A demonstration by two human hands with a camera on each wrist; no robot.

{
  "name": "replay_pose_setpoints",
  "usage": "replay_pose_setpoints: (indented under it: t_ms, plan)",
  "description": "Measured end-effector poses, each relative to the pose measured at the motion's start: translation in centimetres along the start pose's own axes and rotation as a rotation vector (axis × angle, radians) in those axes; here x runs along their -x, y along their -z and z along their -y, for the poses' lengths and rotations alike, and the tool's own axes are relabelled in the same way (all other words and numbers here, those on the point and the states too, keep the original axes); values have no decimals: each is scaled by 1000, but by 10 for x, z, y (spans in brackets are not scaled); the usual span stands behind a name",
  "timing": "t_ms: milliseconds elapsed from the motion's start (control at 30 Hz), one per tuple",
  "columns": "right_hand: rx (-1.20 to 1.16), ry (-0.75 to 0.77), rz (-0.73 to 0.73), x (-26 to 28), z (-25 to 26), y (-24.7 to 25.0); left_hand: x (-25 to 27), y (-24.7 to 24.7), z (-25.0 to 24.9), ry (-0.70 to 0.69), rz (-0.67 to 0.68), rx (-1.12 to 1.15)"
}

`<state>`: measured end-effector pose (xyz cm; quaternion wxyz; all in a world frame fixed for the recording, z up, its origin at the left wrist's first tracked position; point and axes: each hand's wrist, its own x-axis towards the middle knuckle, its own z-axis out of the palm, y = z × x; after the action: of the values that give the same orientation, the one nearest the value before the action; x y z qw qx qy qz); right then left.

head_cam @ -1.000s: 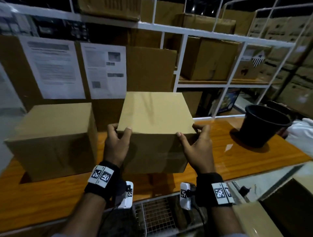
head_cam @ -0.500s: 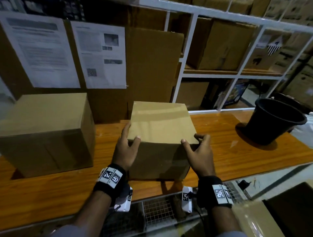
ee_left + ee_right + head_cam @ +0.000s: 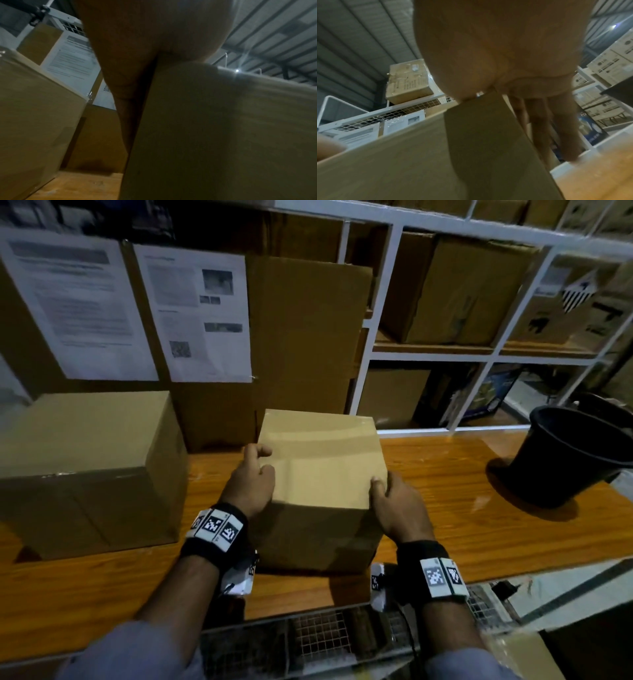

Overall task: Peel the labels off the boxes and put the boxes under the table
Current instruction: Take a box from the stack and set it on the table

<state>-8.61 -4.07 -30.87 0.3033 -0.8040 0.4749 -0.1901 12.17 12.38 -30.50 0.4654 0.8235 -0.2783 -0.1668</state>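
I judge the box (image 3: 322, 470) stiff and light; my left hand (image 3: 251, 484) and right hand (image 3: 397, 505) clasp its 2 sides.

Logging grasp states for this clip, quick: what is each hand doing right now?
Left hand: grips the left side of the small plain brown cardboard box.
Right hand: grips the same box's right near corner.

The white cartons (image 3: 611, 59) stacked at the far right of the right wrist view carry the "LG" logo. 2 printed sheets (image 3: 137, 309) taped to the tall cardboard behind the table hold text too blurred to read, along with a QR code. Handling symbols are printed on a shelf box (image 3: 575, 306); no words on it are legible.
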Motion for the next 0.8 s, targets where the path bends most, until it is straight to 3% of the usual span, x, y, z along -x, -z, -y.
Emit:
replay_pose_setpoints:
  t_ms: [333,800]
  plan:
    - [-318,-6,24,11,1,-3,-11,-5,22,-119,42,-145]
    - [-328,159,34,20,8,-3,1,13,39,-130,27,-57]
